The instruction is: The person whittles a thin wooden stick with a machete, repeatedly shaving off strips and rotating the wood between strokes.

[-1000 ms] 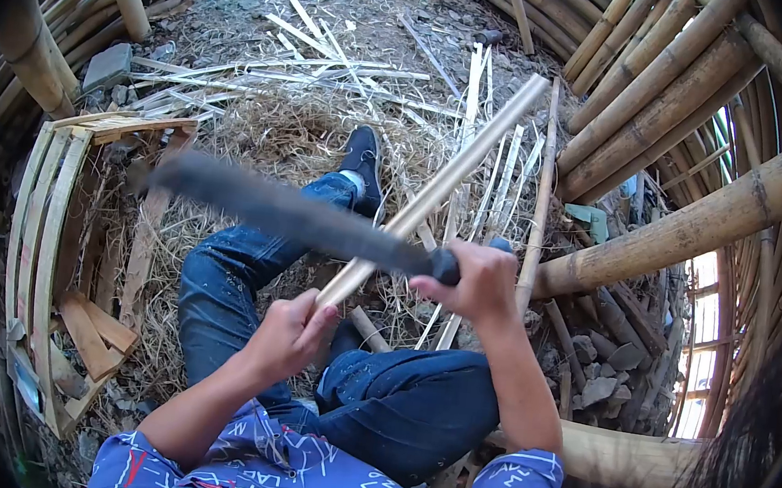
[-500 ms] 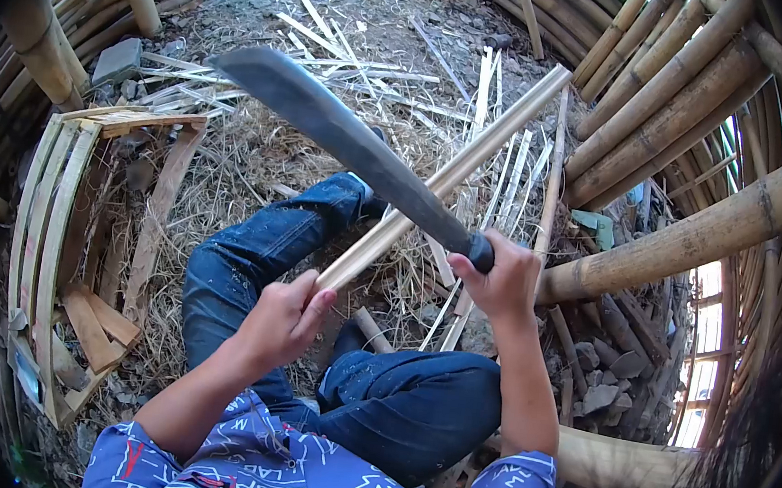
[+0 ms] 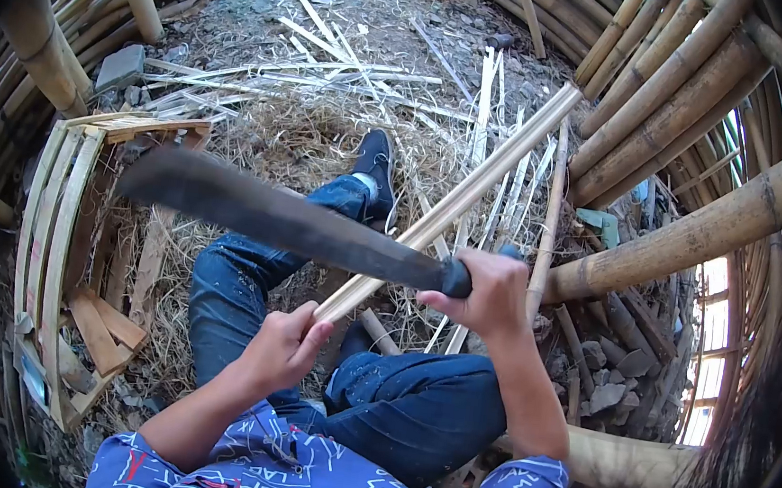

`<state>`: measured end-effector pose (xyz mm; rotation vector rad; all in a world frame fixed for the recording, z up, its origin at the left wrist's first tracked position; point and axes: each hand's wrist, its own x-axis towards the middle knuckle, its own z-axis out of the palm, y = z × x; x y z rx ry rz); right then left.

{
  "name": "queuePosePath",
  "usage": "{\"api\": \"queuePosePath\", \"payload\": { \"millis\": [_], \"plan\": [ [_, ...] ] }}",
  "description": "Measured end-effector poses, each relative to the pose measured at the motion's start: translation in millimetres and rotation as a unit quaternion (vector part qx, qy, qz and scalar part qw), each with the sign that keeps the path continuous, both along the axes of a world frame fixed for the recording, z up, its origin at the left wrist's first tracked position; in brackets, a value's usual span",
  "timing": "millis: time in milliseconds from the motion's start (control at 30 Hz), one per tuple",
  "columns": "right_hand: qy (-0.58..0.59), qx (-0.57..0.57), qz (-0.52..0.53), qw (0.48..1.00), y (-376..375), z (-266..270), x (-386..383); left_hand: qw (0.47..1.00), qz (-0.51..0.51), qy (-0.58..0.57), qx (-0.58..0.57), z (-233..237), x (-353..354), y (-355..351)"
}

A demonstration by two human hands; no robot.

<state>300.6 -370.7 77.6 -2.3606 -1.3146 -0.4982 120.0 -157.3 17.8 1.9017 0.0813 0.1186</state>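
My left hand (image 3: 285,347) is closed round the near end of a long, pale bamboo strip (image 3: 484,173), which slants away to the upper right. The dark handle of a machete (image 3: 279,218) is in my closed right hand (image 3: 491,293). Its broad blade points left and crosses over the strip, a little beyond my left hand. Whether blade and strip touch, I cannot tell.
A slatted wooden crate (image 3: 53,237) stands at the left, near a grey block (image 3: 121,68). Thin split strips (image 3: 371,75) and shavings litter the ground ahead. A thick bamboo pole (image 3: 688,232) crosses the right side, with stones (image 3: 606,396) below it.
My right hand has come slightly nearer to me. The machete blade has swung down towards my left hand and lies flatter across the view. My left hand keeps its hold on the strip.
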Motion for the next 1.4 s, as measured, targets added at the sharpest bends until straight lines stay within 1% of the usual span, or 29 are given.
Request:
{"api": "queuePosePath", "payload": {
  "millis": [67,100,133,200,267,300,333,400,433,467,533,567,600,633,667,700,733,800,867,933,967,1067,1100,1133,1200,1267,1300,1333,1400],
  "plan": [
    [-0.001,-0.020,-0.040,0.999,-3,4,8,1.000,0.007,0.016,0.008,5,1,3],
    [0.014,-0.001,-0.092,0.996,-4,3,12,0.999,0.020,0.027,0.017,7,3,5],
    [0.071,0.004,-0.142,0.987,-10,2,17,0.999,0.024,0.026,0.015,7,3,4],
    [0.061,0.025,-0.129,0.990,-13,-5,16,0.999,0.009,0.040,0.031,8,4,5],
    [0.091,0.051,-0.094,0.990,-10,-1,3,0.999,0.003,0.011,0.038,6,3,5],
    [0.081,0.046,-0.061,0.994,-4,2,-2,1.000,-0.006,0.003,0.023,6,2,4],
    [0.080,0.047,-0.066,0.993,-4,7,-3,1.000,-0.017,-0.003,0.006,5,1,3],
    [-0.027,0.019,-0.043,0.999,-3,16,1,1.000,-0.020,-0.010,-0.003,3,1,3],
    [-0.017,0.035,-0.066,0.997,-6,11,7,1.000,-0.015,-0.002,-0.007,4,0,4],
    [-0.023,0.033,-0.061,0.997,-11,8,12,1.000,-0.005,0.004,-0.009,5,0,5],
    [0.017,0.021,-0.146,0.989,-17,1,14,1.000,-0.005,0.027,-0.010,0,-2,4],
    [0.036,0.046,-0.119,0.991,-15,2,9,1.000,-0.009,0.018,-0.007,-3,-3,4],
    [0.048,0.039,-0.090,0.994,-13,4,2,1.000,-0.016,0.009,-0.003,-6,-5,5],
    [0.032,0.050,-0.057,0.997,-8,5,-2,0.999,-0.019,0.000,-0.025,-5,-8,5],
    [0.017,0.059,-0.028,0.998,-5,7,-5,1.000,-0.022,-0.002,-0.022,-3,-7,6],
    [-0.012,0.030,-0.025,0.999,-5,16,-3,1.000,-0.022,-0.008,-0.021,-2,-8,7],
    [-0.011,0.031,-0.028,0.999,-7,17,2,0.999,-0.020,-0.012,-0.022,-2,-9,7],
    [0.032,0.058,-0.146,0.987,-10,15,10,1.000,-0.009,0.007,-0.013,0,-9,5],
    [0.026,0.054,-0.141,0.988,-14,9,10,1.000,-0.010,0.005,-0.014,2,-8,2],
    [0.042,0.043,-0.093,0.994,-15,15,-1,1.000,-0.018,-0.004,-0.014,0,-11,4],
    [0.040,0.046,-0.095,0.994,-13,18,1,1.000,-0.026,-0.010,-0.009,-3,-14,4],
    [-0.070,0.038,-0.053,0.995,-10,23,4,0.999,-0.040,-0.004,-0.001,2,-14,10],
    [-0.013,0.019,-0.133,0.991,-13,25,4,0.999,-0.038,0.012,0.011,2,-14,12],
    [0.003,0.035,-0.171,0.985,-18,15,12,0.999,-0.033,0.027,0.021,3,-14,14],
    [0.029,0.043,-0.161,0.986,-21,9,10,0.999,-0.025,0.018,0.015,4,-15,11],
    [0.038,0.068,-0.106,0.991,-17,13,2,0.999,-0.036,0.017,-0.002,-7,-21,11],
    [0.009,0.077,-0.081,0.994,-12,9,1,0.999,-0.037,0.011,-0.011,-9,-23,10],
    [0.010,0.079,-0.086,0.993,-12,12,3,0.999,-0.042,0.013,-0.009,-9,-23,11],
    [-0.048,0.033,-0.079,0.995,-15,23,8,0.999,-0.035,0.011,0.009,-2,-23,10]
  ]
}}
